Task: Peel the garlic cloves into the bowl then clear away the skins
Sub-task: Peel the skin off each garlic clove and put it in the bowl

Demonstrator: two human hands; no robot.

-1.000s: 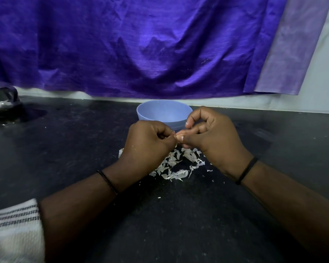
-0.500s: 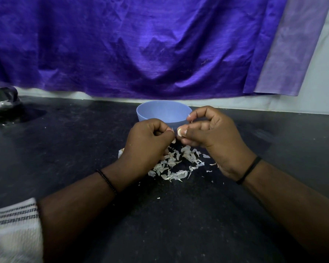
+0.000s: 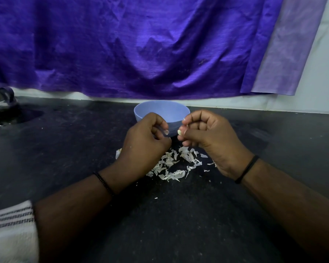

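Head view shows you the garlic clove [image 3: 179, 132], pale and small, pinched at the fingertips of your right hand [image 3: 211, 138], raised above the counter just in front of the blue bowl [image 3: 160, 113]. That hand's forefinger and thumb also pinch a thin sliver of skin near the bowl's rim. Your left hand [image 3: 143, 144] sits just beside it, apart from the clove, fingers curled inward; you cannot tell whether it grips a scrap of skin or nothing. Below and between both hands a heap of white garlic skins [image 3: 176, 165] lies on the dark counter [image 3: 179, 224], with stray flakes scattered nearby. Each wrist wears a dark band. A steel vessel [image 3: 0, 100] stands at the far left, and a purple cloth [image 3: 141, 44] hangs behind the bowl.
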